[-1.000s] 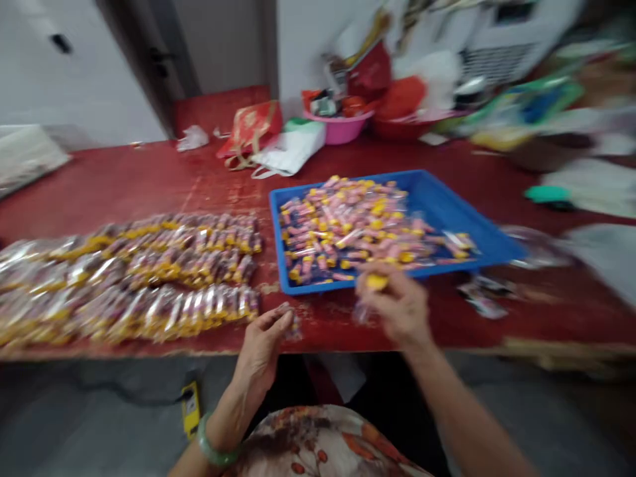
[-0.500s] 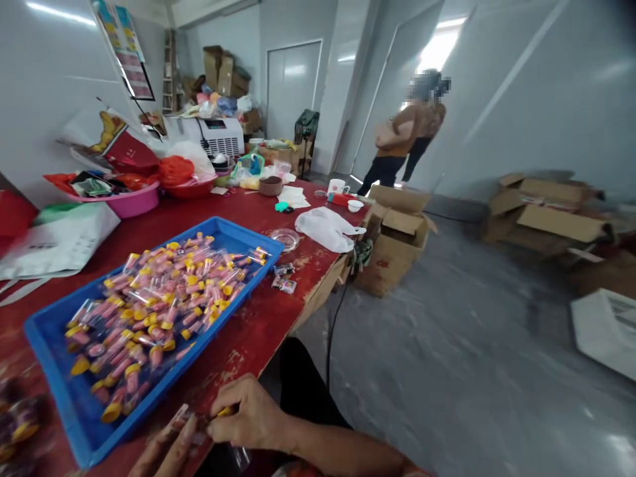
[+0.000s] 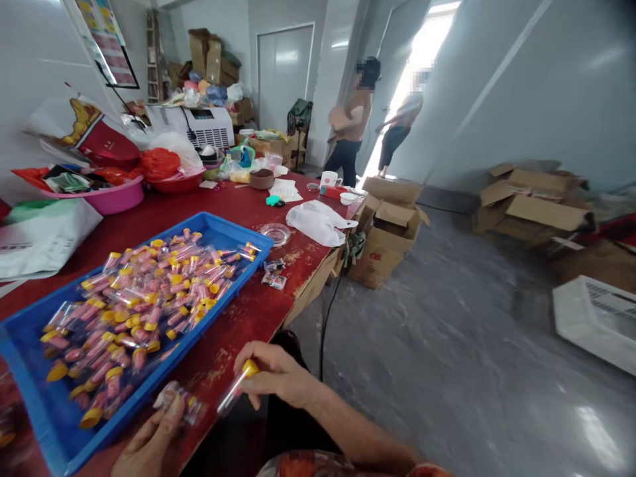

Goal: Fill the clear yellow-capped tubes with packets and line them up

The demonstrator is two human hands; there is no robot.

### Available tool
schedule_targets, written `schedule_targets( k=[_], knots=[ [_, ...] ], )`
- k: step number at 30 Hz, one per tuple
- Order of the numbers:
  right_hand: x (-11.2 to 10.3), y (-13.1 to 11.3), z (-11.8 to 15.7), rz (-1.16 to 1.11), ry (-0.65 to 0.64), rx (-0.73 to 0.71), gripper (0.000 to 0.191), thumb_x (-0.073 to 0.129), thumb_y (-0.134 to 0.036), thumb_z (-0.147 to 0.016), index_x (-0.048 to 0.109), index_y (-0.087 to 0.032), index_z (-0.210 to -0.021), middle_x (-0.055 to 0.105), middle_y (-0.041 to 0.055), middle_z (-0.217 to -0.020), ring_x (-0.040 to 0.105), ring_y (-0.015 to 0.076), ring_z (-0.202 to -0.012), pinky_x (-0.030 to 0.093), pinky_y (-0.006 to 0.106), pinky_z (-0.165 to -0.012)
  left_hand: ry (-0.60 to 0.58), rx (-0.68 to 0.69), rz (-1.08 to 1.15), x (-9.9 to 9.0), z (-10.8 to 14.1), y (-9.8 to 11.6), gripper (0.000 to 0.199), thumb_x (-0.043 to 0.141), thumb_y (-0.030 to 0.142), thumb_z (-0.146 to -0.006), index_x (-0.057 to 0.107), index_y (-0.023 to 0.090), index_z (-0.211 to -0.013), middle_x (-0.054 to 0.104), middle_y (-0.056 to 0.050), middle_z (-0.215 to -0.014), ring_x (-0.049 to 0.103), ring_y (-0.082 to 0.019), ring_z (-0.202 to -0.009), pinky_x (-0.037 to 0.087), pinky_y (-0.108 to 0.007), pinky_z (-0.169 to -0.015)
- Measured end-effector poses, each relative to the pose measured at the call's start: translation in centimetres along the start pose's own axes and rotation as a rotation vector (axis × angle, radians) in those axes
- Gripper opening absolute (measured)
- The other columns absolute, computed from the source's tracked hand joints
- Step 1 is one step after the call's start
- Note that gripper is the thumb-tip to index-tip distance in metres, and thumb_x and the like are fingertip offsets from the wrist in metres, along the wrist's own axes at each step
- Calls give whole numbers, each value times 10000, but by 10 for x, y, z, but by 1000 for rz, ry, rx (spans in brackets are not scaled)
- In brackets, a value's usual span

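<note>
My right hand (image 3: pixel 281 377) pinches a clear plastic tube (image 3: pixel 231 395) by its yellow cap, tilted over the table's near edge. No pink filling shows in it. To its left, my left hand (image 3: pixel 154 437) holds a crinkled, printed plastic packet (image 3: pixel 191 407) between thumb and fingers; its contents are blurred. Just beyond both hands lies a blue tray (image 3: pixel 196 334), heaped with yellow-capped tubes (image 3: pixel 149 291) that have pink contents. Two small printed packets (image 3: pixel 274 280) rest on the red table (image 3: pixel 243 298) beside the tray's right end.
A glass dish (image 3: pixel 275 234) and a white plastic bag (image 3: pixel 320 222) lie past the tray. Pink basin (image 3: pixel 114 199) and white bag (image 3: pixel 44 238) stand left. An open cardboard box (image 3: pixel 385 255) is by the table's right edge. Two people (image 3: pixel 350 126) stand near the bright doorway.
My hands have moved apart; the right has lifted the tube clear of the left, and the packet shows plainly. The people by the door have shifted and now appear separate.
</note>
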State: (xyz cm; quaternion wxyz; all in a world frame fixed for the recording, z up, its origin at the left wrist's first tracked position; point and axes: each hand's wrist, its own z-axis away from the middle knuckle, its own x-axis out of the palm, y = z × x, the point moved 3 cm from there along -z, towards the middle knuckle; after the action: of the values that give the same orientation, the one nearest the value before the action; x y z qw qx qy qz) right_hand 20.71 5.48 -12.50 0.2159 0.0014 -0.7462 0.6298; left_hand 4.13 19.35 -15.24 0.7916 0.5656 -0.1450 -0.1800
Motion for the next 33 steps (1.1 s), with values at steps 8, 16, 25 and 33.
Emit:
schedule_targets(
  k=[8,16,25,33],
  knots=[
    [-14,-6,38,151,249,-440,201,671,-193,-821,635,-199,-1019,586,61,-1021,617,157,-808,525,278,-637,-119,-176,617,64,24,18,321,893,265,-526,644,142,-686,664,9,-632,600,-98,-546,492,-205,-530],
    [1,-11,41,414,325,-602,239,652,-109,-812,650,-209,-1029,623,81,-994,611,203,-923,524,344,-744,-165,-237,693,67,32,8,351,899,299,-532,639,140,-706,663,20,-616,605,-87,-541,471,-191,-550],
    [6,-2,40,567,372,-702,315,693,-65,-754,648,-229,-1019,648,61,-982,631,198,-896,546,351,-759,-115,-252,699,65,33,6,392,915,323,-484,613,139,-654,670,5,-606,608,-99,-533,477,-198,-551],
    [6,21,34,246,404,-443,211,617,-138,-855,612,-218,-1050,614,39,-1008,619,109,-613,552,277,-569,-149,-299,731,63,30,0,368,902,330,-528,643,138,-706,693,-16,-662,627,-106,-562,481,-195,-546]
  ],
)
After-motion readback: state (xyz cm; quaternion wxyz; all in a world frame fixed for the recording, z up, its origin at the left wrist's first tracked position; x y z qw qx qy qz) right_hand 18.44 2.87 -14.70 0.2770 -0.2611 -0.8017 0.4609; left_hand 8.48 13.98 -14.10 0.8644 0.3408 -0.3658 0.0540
